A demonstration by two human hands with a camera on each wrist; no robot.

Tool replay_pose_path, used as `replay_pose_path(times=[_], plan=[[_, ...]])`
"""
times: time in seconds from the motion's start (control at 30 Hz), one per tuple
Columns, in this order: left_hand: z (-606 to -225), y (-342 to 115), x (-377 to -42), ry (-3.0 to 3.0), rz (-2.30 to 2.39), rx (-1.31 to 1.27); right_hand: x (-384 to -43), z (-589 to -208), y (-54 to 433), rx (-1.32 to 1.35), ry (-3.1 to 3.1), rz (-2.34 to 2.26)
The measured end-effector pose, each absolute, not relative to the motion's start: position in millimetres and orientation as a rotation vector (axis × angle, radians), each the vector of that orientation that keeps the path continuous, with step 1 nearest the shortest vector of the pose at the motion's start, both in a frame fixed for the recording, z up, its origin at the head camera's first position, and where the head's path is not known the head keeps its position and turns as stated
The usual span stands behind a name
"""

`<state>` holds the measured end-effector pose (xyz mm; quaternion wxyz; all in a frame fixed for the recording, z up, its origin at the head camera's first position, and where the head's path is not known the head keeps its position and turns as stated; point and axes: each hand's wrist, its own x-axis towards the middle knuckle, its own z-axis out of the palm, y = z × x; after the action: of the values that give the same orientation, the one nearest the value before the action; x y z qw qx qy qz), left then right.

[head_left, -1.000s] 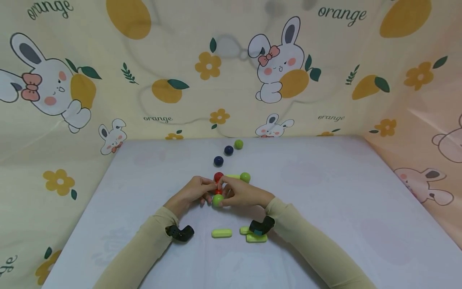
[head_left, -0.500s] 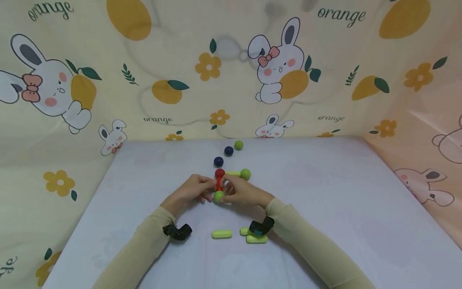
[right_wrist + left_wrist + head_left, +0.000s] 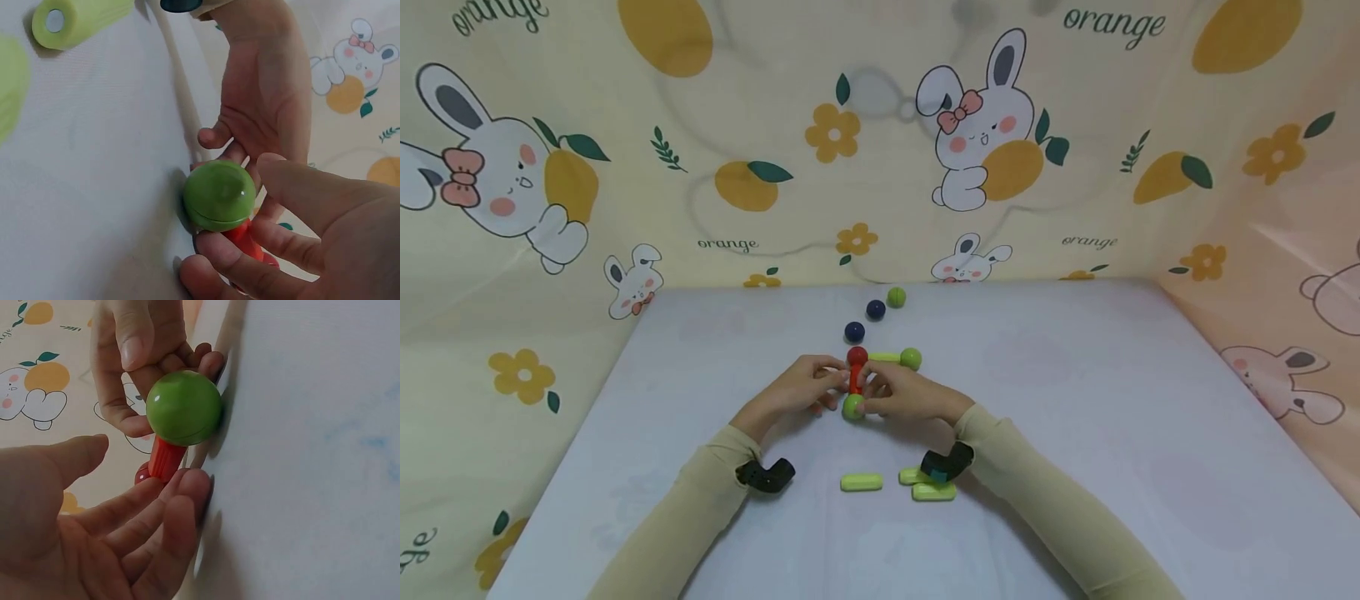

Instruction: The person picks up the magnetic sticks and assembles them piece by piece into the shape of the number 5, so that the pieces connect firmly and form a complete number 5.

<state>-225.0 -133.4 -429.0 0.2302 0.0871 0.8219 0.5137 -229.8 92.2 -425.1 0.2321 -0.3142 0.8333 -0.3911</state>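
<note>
A red rod (image 3: 855, 380) joins a red ball (image 3: 857, 356) to a green ball (image 3: 853, 407) on the white table. From the red ball a yellow-green rod (image 3: 883, 357) runs right to another green ball (image 3: 911, 358). My left hand (image 3: 805, 385) lies left of the red rod; its fingertips touch the rod and its thumb (image 3: 87, 456) stands apart. On the other side, my right hand (image 3: 906, 392) has loosely bent fingers against the rod and near green ball, with its thumb (image 3: 294, 181) apart. Fingers partly hide the rod.
Two dark blue balls (image 3: 854, 332) and a grooved green ball (image 3: 897, 297) lie in a slanting row behind the joined pieces. Several yellow-green rods (image 3: 861, 482) lie nearer the front, partly under my right wrist camera. A printed cloth (image 3: 737, 100) hangs behind the table.
The red rod with its two balls has shifted slightly away from me and straightened. My left hand has drawn back a little to the left, exposing more of the rod.
</note>
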Motion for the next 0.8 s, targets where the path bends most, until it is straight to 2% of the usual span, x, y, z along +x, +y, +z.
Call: replay_pose_path(times=[0.4,0.8], plan=[[-430,-143,-226,2.196,1.284,0.559,-234,-422,98,-0.862,2.217,-1.094],[-432,-136,-222,2.226,1.236,0.653,-227,-418,119,-0.829,2.230,-1.109]])
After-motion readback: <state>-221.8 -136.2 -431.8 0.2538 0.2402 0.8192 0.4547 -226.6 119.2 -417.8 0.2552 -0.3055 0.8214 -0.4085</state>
